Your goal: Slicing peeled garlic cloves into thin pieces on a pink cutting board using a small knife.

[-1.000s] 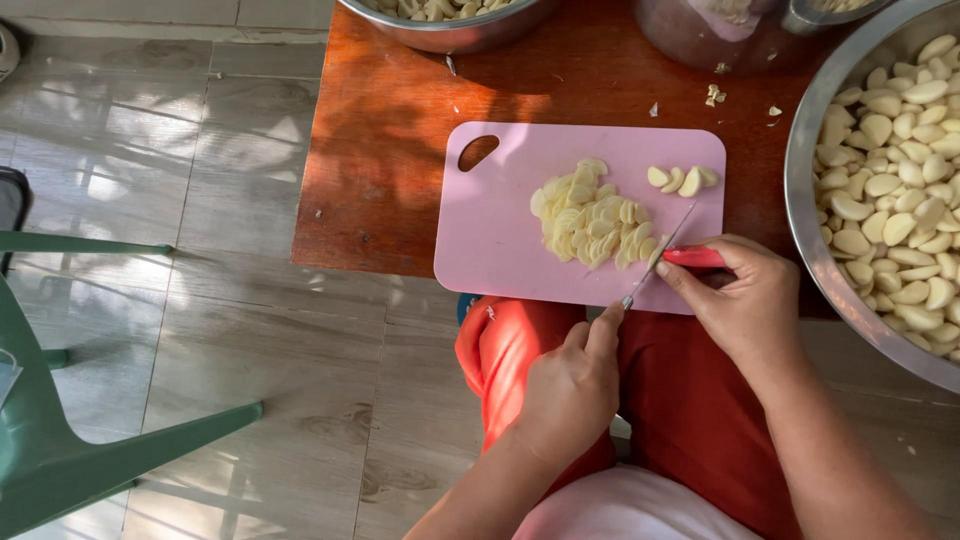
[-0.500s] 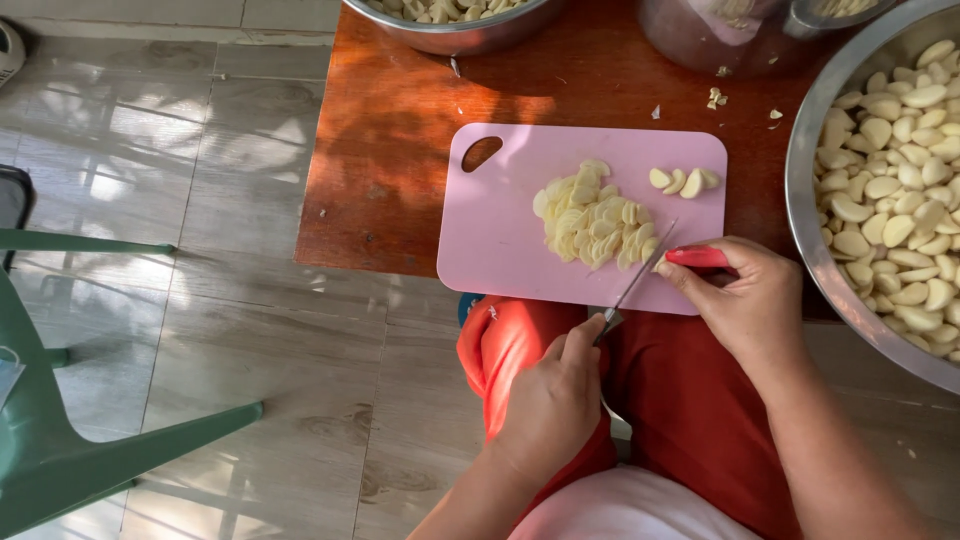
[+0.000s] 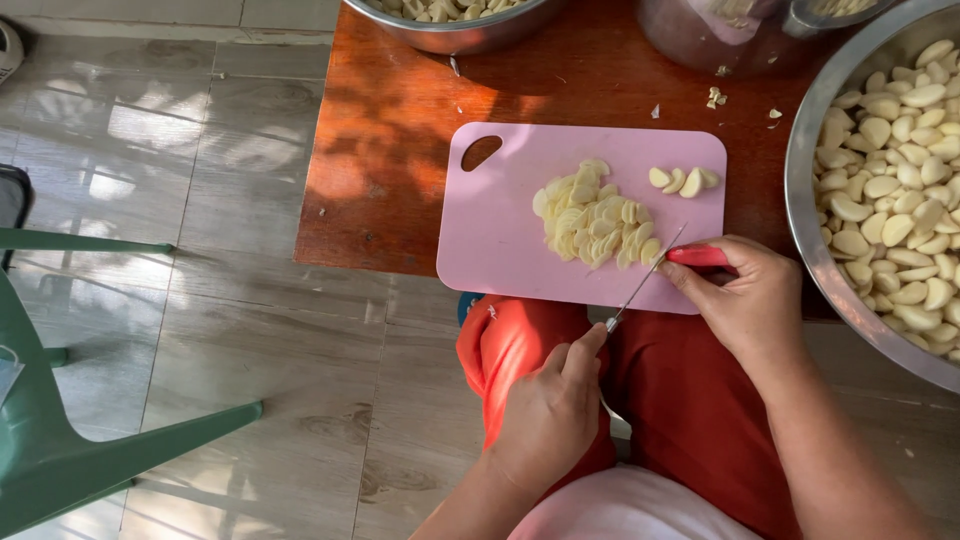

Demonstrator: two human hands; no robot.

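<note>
A pink cutting board [image 3: 500, 235] lies at the near edge of a wooden table [image 3: 390, 140]. On it are a pile of sliced garlic [image 3: 592, 225] and a few halved cloves [image 3: 683, 180]. My right hand [image 3: 750, 300] grips the red handle of a small knife [image 3: 645, 278] at the board's near right corner. The blade slants down to the left past the board's edge. My left hand [image 3: 555, 410] hangs over my red-clothed lap [image 3: 690, 400], fingers curled, with its fingertips pinching the blade's tip.
A large steel bowl [image 3: 815, 250] full of peeled garlic cloves stands at the right. Another steel bowl [image 3: 450, 35] and a metal pot [image 3: 720, 40] sit at the table's far side. A green plastic chair [image 3: 60, 440] stands on the tiled floor at the left.
My left hand has slid slightly toward my body along the blade's tip. The right hand, the knife and the board have hardly moved.
</note>
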